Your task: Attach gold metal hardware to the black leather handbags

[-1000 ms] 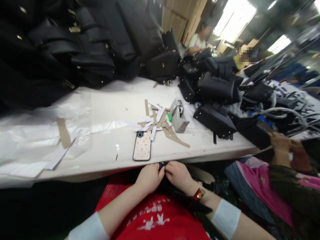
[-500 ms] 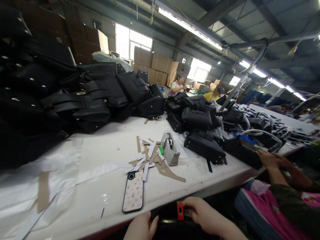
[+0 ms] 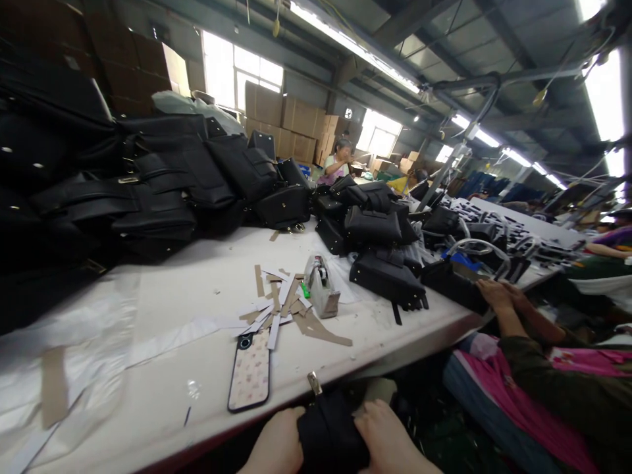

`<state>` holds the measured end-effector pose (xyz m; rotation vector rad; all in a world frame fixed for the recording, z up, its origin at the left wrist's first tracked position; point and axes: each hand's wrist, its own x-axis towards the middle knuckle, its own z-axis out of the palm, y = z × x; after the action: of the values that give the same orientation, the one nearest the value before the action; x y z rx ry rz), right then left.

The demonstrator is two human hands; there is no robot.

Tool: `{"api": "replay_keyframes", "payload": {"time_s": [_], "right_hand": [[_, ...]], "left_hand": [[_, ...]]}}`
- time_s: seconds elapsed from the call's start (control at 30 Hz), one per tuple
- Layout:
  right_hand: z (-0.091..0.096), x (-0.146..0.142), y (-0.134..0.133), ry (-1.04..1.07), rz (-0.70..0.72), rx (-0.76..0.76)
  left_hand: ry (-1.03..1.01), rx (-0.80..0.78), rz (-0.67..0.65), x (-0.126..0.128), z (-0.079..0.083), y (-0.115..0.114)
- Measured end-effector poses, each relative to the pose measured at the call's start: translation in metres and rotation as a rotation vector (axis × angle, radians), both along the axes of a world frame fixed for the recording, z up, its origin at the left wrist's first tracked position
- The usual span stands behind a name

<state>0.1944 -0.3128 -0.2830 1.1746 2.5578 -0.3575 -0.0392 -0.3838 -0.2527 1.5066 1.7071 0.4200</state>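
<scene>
At the bottom edge, just below the white table's front edge (image 3: 345, 368), my left hand (image 3: 276, 447) and my right hand (image 3: 390, 441) both clasp a black bag piece (image 3: 328, 431) held between them. A small metal fitting (image 3: 313, 383) sticks up from its top. Both hands have their fingers curled round the black material. A phone in a pale patterned case (image 3: 250, 372) lies face down on the table just above my left hand.
Cardboard and paper strips (image 3: 281, 306) and a grey tape dispenser (image 3: 322, 288) lie mid-table. Black bags are piled at the left (image 3: 148, 191) and centre-right (image 3: 380, 237). A co-worker's hands (image 3: 498, 296) rest at the right edge; another person (image 3: 338, 161) sits far back.
The view tilted up from my lap to the hall. My hands shifted from pinching something at the table edge to clasping the black piece, now raised between them.
</scene>
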Motion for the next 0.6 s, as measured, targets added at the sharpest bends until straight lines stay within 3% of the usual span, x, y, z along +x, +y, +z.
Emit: {"api": "replay_keyframes", "payload": {"time_s": [0.1, 0.2, 0.37, 0.47, 0.53, 0.6], "right_hand": [[0.020, 0.016, -0.007, 0.105, -0.058, 0.020], [0.059, 0.038, -0.009, 0.444, -0.187, 0.057], [0.127, 0.073, 0.011, 1.066, -0.740, -0.204], [0.144, 0.089, 0.027, 1.386, -1.067, -0.311], [0.149, 0.097, 0.036, 1.518, -1.177, -0.385], [0.152, 0.100, 0.044, 1.592, -1.207, -0.435]], "left_hand": [[-0.004, 0.026, 0.015, -0.010, 0.008, -0.003], [-0.108, 0.082, 0.066, -0.027, 0.018, -0.012], [-0.387, 0.137, 0.291, -0.055, 0.017, -0.028], [-0.691, 0.080, 0.396, -0.063, 0.009, -0.034], [-0.858, 0.041, 0.399, -0.067, 0.004, -0.036], [-0.888, 0.027, 0.370, -0.071, 0.000, -0.037]]}}
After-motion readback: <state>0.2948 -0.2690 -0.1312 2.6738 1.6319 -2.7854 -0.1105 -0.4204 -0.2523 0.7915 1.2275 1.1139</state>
